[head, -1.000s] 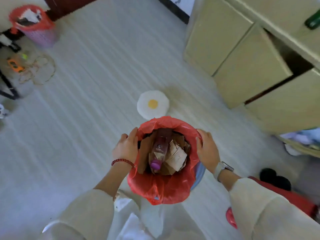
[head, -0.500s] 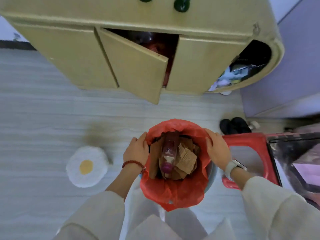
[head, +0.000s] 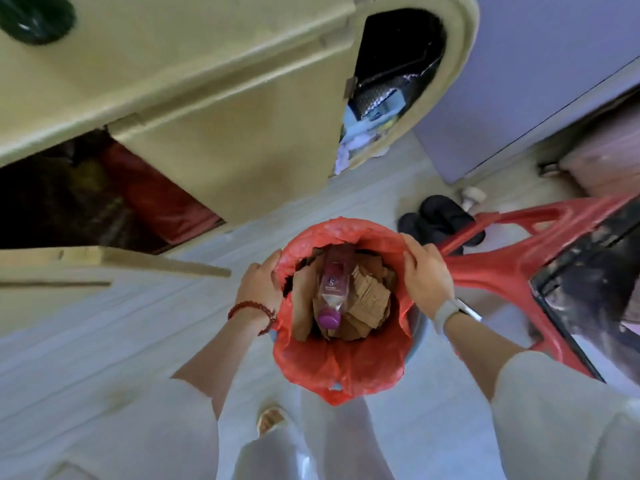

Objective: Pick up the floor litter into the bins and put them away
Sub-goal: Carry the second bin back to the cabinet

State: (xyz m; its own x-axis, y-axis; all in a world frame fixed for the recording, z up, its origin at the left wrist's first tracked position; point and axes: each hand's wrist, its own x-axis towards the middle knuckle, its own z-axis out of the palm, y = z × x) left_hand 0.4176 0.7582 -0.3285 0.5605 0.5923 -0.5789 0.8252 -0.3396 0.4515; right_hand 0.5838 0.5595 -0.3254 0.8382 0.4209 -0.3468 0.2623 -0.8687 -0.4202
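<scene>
- Already the collecting part looks largely done: the bin (head: 414,341), lined with a red bag (head: 346,372), holds a bottle (head: 330,292) with a purple cap and several pieces of brown cardboard (head: 369,296).
- Both hands carry it, held above the floor (head: 104,327) in front of the person's body. The left hand (head: 259,284) curls its fingers over the left side of the rim, gripping bag and rim together; the right hand (head: 427,275) does the same on the right side.
- No loose litter shows on the visible stretch of floor near the bin, though much of the room is out of view, so I cannot say the floor is fully cleared.
- What seems left is the putting away. A cabinet (head: 207,98) stands just ahead with one door (head: 114,263) swung open, and something red sits in the dark space (head: 69,202) behind it; whether that is another bin I cannot tell.
- My guess is that this open space is where the bin is headed, to the left of where it hangs now.
- To the right are a red plastic frame (head: 502,268) and dark slippers (head: 436,213) on the floor, close to the bin's right side and worth avoiding.
</scene>
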